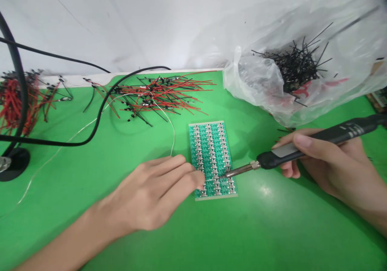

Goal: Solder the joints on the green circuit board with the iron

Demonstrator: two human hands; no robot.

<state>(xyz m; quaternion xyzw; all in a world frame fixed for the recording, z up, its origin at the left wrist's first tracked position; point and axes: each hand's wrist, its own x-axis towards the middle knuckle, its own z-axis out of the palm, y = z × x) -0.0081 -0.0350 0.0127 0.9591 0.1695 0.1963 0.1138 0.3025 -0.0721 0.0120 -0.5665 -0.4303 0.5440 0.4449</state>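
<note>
A green circuit board (216, 160) with three columns of small silvery parts lies flat on the green mat. My left hand (169, 190) rests over its left edge, fingers pinched on a thin solder wire (173, 132), whose short end points right across the board. In my right hand (328, 160) is a black soldering iron (284, 154), held like a pen. The iron's tip is at the middle column, beside the solder's end; whether the two touch is too small to tell.
Red and black wires (160, 93) lie behind the board, with another bundle (13, 101) at the far left. A plastic bag (250, 77) of black wires stands back right. Black cables (99, 117) cross the left side above a round black base (18, 164).
</note>
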